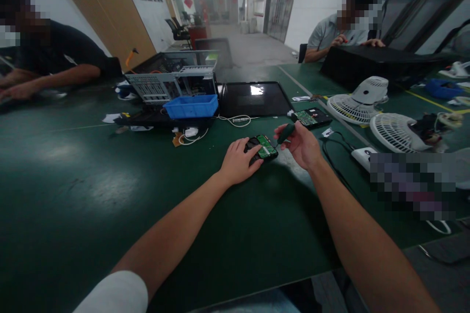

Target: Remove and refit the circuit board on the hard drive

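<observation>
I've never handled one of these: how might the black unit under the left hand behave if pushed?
The black unit would probably slide rather than tip, lying low and flat. Its boxy shape suggests stiffness. The exposed green circuit board may be fragile.

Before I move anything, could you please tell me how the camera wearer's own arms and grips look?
A plain, whitish sleeve covers the upper part of the left arm; no sleeve shows on the right arm. The left grip and right grip are gloveless, and I see no watch.
</observation>
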Demonstrator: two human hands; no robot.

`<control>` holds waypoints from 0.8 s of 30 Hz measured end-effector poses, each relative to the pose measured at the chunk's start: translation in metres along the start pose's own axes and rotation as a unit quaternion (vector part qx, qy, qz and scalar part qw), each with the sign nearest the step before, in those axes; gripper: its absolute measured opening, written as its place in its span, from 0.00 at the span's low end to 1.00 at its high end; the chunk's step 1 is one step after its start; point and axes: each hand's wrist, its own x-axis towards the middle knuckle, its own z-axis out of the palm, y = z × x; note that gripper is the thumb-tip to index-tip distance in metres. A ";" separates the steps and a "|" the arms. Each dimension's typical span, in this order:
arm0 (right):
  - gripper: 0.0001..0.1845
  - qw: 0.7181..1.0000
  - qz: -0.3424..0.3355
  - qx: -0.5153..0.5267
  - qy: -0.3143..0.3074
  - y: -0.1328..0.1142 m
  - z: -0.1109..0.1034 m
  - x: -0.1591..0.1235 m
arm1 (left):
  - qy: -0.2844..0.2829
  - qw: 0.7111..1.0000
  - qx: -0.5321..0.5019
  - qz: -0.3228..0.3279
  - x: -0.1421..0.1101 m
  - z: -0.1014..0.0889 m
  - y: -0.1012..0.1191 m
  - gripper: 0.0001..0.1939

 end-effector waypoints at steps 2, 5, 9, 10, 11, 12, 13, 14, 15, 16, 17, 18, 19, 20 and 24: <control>0.24 1.000 0.010 0.010 -0.004 0.000 0.000 0.001 | 0.006 1.000 0.005 -0.005 0.000 0.000 0.000 0.28; 0.23 1.000 0.001 -0.006 -0.003 0.001 0.001 0.000 | 0.008 1.000 0.003 -0.005 0.000 0.001 0.000 0.27; 0.21 0.999 -0.029 -0.045 0.000 0.003 0.001 -0.001 | 0.012 1.000 0.001 -0.002 0.000 0.001 0.000 0.27; 0.21 0.998 -0.036 -0.055 0.002 0.003 0.001 -0.001 | 0.014 1.000 0.001 -0.002 0.000 0.001 0.000 0.27; 0.22 0.997 -0.043 -0.065 0.005 0.003 0.000 -0.001 | 0.016 1.000 -0.001 -0.002 0.000 0.001 0.000 0.27; 0.23 0.996 -0.049 -0.076 0.008 0.003 -0.001 0.000 | 0.017 1.000 -0.002 -0.002 0.000 0.001 0.000 0.27; 0.23 0.995 -0.056 -0.088 0.012 0.002 -0.001 0.000 | 0.017 1.000 -0.003 -0.002 0.000 0.001 0.000 0.27; 0.23 0.993 -0.063 -0.099 0.016 0.002 -0.002 0.000 | 0.016 1.000 -0.003 -0.002 0.000 0.001 0.000 0.27; 0.22 0.991 -0.072 -0.108 0.018 0.001 -0.003 0.000 | 0.014 1.000 -0.002 -0.002 0.000 0.001 0.000 0.27; 0.20 0.990 -0.081 -0.114 0.019 0.001 -0.003 0.000 | 0.014 1.000 -0.001 -0.002 0.000 0.001 0.000 0.27; 0.19 0.989 -0.088 -0.118 0.019 0.000 -0.002 0.000 | 0.013 1.000 0.002 -0.002 0.000 0.001 0.000 0.27; 0.19 0.989 -0.092 -0.117 0.017 -0.001 -0.001 -0.001 | 0.014 1.000 0.004 -0.002 0.000 0.001 0.000 0.27; 0.18 0.989 -0.093 -0.114 0.015 -0.001 0.000 -0.002 | 0.015 1.000 0.005 -0.002 0.000 0.001 0.000 0.27; 0.18 0.990 -0.090 -0.109 0.012 -0.002 0.002 -0.002 | 0.016 1.000 0.006 -0.003 0.000 0.001 0.000 0.27; 0.19 0.994 -0.067 -0.090 0.003 -0.003 0.006 -0.004 | 0.013 1.000 0.003 -0.003 0.000 0.001 0.000 0.27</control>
